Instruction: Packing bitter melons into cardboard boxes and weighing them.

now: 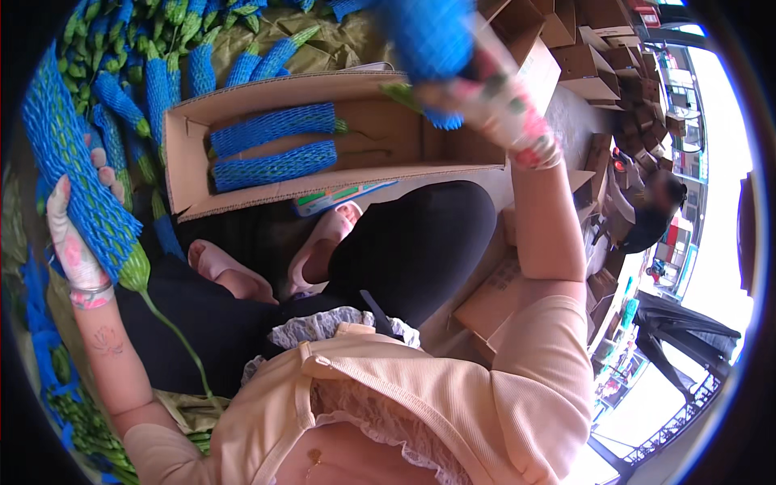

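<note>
My left hand (74, 246), in a patterned glove, is closed around a long green bitter gourd (133, 271) in a blue foam net, its thin stem trailing down. On the right, my gloved right hand (501, 105) is raised over the far right end of an open cardboard box (347, 180). It grips another blue-netted bitter gourd (428, 40), smeared by motion. A green tip (400, 95) and some blue net show below that hand; whether they belong to the same gourd I cannot tell. Two netted gourds (275, 129) lie side by side inside the box's left part.
A pile of netted gourds (158, 81) covers the far left, partly on brown paper (331, 52). More green gourds (97, 428) lie at lower left. Several cardboard boxes (582, 73) stand at far right, with another person (651, 210) near them. My knees and feet are close to the box.
</note>
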A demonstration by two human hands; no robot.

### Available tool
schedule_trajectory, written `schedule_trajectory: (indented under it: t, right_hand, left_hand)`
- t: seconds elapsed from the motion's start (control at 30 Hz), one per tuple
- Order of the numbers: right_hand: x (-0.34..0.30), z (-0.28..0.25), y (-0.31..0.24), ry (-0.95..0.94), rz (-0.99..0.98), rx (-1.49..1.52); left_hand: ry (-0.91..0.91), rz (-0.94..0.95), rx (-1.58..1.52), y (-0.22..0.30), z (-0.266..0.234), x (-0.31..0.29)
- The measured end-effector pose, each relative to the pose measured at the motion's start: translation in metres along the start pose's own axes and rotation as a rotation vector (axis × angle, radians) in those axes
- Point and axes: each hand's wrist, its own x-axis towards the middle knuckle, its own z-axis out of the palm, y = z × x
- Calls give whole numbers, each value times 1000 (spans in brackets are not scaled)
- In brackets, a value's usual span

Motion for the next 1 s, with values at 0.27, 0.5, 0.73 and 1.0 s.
schedule_trajectory:
  t: [0.27, 0.5, 0.73, 1.0]
  right_hand:
    - [-9, -4, 158, -705, 344, -1354]
    - [-26, -37, 231, -881, 549, -1047]
    - [-9, -23, 145, -560, 406, -925]
    - [-78, -53, 48, 24, 577, -1027]
  left_hand:
    - [417, -73, 258, -23, -9, -3]
    - [210, 32, 833, -32, 13, 4]
    - [-130, 32, 1257, -53, 66, 28]
    - [-477, 507, 2333, -156, 170, 104]
